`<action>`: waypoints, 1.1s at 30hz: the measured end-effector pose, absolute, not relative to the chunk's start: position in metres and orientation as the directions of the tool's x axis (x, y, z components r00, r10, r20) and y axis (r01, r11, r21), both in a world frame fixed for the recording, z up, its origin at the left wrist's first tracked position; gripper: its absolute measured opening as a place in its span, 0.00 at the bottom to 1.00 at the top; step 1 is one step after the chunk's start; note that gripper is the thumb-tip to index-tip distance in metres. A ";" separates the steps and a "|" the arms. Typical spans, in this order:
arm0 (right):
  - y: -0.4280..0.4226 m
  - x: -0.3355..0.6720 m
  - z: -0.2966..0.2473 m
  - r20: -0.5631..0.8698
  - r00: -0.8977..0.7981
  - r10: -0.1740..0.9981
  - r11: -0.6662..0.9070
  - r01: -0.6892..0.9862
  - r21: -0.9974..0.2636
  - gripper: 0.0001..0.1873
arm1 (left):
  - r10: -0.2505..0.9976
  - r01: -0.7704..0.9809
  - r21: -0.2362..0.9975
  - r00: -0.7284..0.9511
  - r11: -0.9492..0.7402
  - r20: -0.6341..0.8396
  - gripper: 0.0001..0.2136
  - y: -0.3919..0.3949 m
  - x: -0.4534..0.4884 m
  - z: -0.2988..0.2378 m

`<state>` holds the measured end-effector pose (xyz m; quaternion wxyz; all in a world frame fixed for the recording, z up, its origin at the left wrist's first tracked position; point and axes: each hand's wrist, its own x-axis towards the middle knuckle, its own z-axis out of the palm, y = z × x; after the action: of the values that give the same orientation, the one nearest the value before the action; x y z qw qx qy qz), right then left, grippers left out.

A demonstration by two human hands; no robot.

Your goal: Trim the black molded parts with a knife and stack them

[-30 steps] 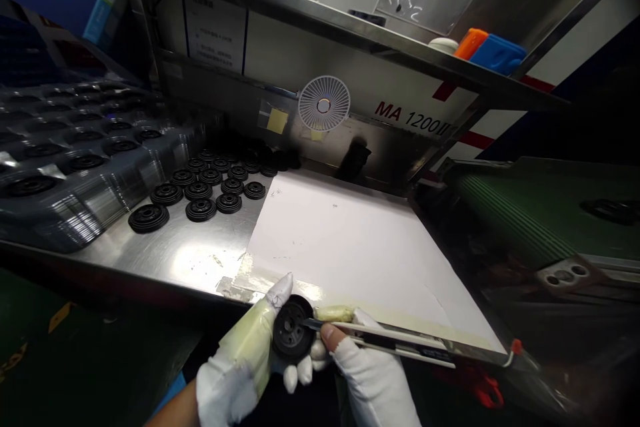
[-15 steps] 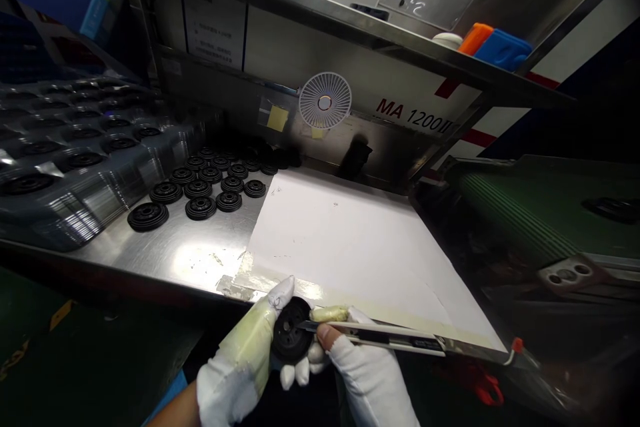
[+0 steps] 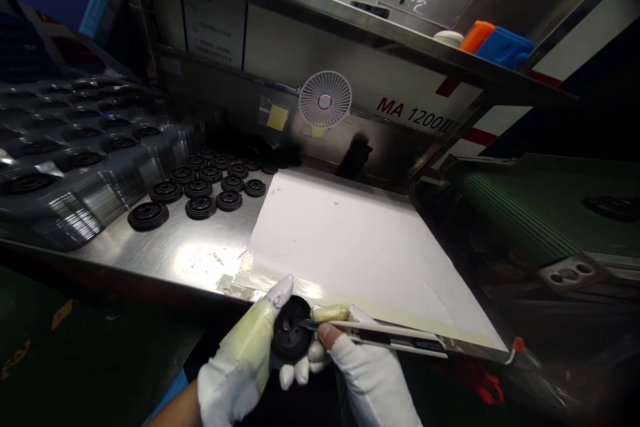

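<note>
Steel counter (image 3: 160, 253) — white sheet (image 3: 355, 253) at right, dark ridged discs (image 3: 200, 207) clustered left. Left grip (image 3: 257, 337) clasps a black wheel (image 3: 290, 337) by the front edge; right grip (image 3: 363, 363) holds a cutter (image 3: 420, 342) — blade tip (image 3: 307, 324) over the wheel's face.

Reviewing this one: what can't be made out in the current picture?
All in the head view:
Far side of the disc: hidden by its front.
Whether the knife touches the disc: blade tip too small and dark.
Part of the knife: covered by the right hand.
Wording on the notice: blurred.
Number of rearmost discs: lost in dark blur.
Right forearm: cut off by the bottom edge.
</note>
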<state>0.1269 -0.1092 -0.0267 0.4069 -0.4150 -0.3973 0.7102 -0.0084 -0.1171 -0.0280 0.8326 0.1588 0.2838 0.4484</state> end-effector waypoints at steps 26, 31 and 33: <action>-0.109 0.129 -0.026 -0.269 -0.323 0.908 -0.348 -0.219 -0.912 0.16 | 0.822 -0.627 0.531 0.438 0.570 -0.365 0.29 -0.111 -0.006 -0.019; -0.108 0.136 -0.031 -0.342 -0.392 0.854 -0.431 -0.162 -0.888 0.19 | 0.819 -0.598 0.561 0.448 0.572 -0.358 0.34 -0.114 -0.006 -0.032; -0.106 0.138 -0.031 -0.345 -0.404 0.847 -0.435 -0.155 -0.887 0.19 | 0.824 -0.615 0.548 0.440 0.567 -0.358 0.33 -0.115 -0.007 -0.033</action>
<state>0.1380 -0.1060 -0.0309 0.3421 -0.4253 -0.4070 0.7325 -0.0075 -0.1153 -0.0326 0.8310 0.1714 0.3045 0.4329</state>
